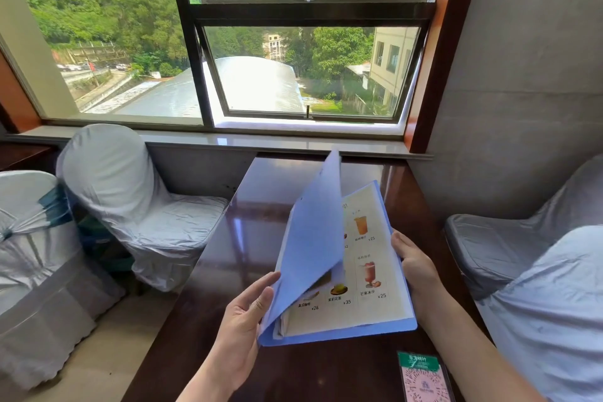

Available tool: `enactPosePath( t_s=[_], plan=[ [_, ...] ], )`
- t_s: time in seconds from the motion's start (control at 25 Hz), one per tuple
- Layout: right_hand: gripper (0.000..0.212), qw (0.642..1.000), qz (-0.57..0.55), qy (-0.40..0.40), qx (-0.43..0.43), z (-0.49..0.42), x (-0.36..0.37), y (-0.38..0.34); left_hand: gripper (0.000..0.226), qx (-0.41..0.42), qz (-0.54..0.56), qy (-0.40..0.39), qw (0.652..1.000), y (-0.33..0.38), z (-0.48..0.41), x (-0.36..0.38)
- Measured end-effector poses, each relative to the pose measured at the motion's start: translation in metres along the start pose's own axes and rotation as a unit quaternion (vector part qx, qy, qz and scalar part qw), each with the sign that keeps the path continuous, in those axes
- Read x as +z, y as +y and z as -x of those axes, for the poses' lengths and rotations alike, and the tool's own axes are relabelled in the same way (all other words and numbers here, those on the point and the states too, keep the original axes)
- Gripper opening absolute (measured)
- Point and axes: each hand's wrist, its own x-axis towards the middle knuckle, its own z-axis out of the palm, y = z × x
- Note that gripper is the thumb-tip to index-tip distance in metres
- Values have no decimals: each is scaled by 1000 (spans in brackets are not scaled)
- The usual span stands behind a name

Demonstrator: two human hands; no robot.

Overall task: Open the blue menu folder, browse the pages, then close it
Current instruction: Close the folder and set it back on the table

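Note:
The blue menu folder (310, 248) is held above the dark wooden table (248, 232), half open. Its front cover stands raised and tilted. Under it shows a menu page (368, 258) with drink pictures and prices. My left hand (243, 320) grips the lower left edge of the raised cover, thumb on the outside. My right hand (416, 266) holds the right edge of the back cover and pages, fingers behind it. The left part of the page is hidden by the cover.
A green and pink QR code card (422, 377) lies on the table near the front edge. White-covered chairs (130, 199) stand on the left, grey-covered chairs (522, 245) on the right. A window sill (261, 140) runs behind the table.

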Motion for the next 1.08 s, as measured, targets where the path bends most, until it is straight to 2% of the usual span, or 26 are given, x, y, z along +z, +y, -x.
enactPosePath(
  t_s=[0.12, 0.24, 0.48, 0.64, 0.72, 0.8, 0.96, 1.08],
  plan=[
    [32, 1000, -24, 6, -6, -2, 3, 1, 70, 8, -24, 8, 1000, -8, -3, -5],
    [31, 999, -35, -22, 7, 2, 3, 3, 71, 13, -36, 11, 999, -12, -6, -7],
    [34, 999, -24, -38, 24, 8, 2, 8, 61, 28, -50, 16, 998, -22, -4, -8],
    [50, 997, -26, -51, 45, 9, 3, 8, 57, 67, -113, 41, 991, -20, -1, -7],
    [41, 997, -4, -69, 34, 9, 2, 8, 57, 77, -145, 47, 985, -17, 2, -6],
    [28, 998, 35, -45, 9, 5, -2, 12, 59, 82, -178, 58, 979, -16, 3, -7],
    [32, 999, 44, -11, 21, -3, -12, 23, 68, 49, -200, 78, 976, -19, 4, -6],
    [35, 999, 32, 0, 41, -9, -15, 38, 59, -2, -240, 107, 965, -23, -2, -1]
  ],
)
